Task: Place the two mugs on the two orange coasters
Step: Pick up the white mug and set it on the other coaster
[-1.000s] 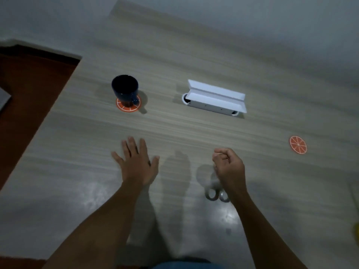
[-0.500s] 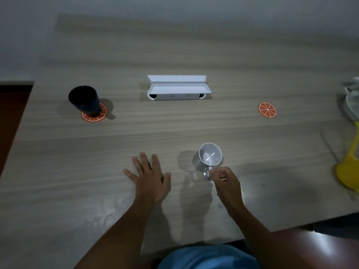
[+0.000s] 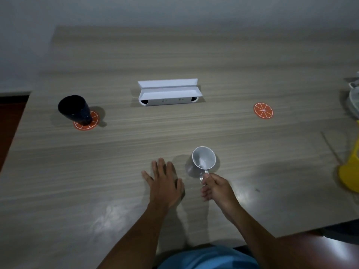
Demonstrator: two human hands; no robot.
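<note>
A dark blue mug (image 3: 74, 109) stands on an orange coaster (image 3: 88, 124) at the left of the wooden table (image 3: 194, 55). A second orange coaster (image 3: 263, 111) lies bare at the right. My right hand (image 3: 217, 188) grips the handle of a white mug (image 3: 203, 162), which stands or hovers near the table's front middle with its mouth toward the camera. My left hand (image 3: 165, 184) rests flat on the table just left of the white mug, fingers spread, holding nothing.
A white open box-like holder (image 3: 169, 93) sits at the table's middle, behind the hands. A yellow object (image 3: 349, 171) and a pale bag-like thing (image 3: 353, 101) lie at the right edge. The table's front edge runs close below my forearms.
My right hand closed on the white mug's handle and the mug came into view. The camera swung right, so the bare coaster sits nearer the middle. The left hand stayed flat.
</note>
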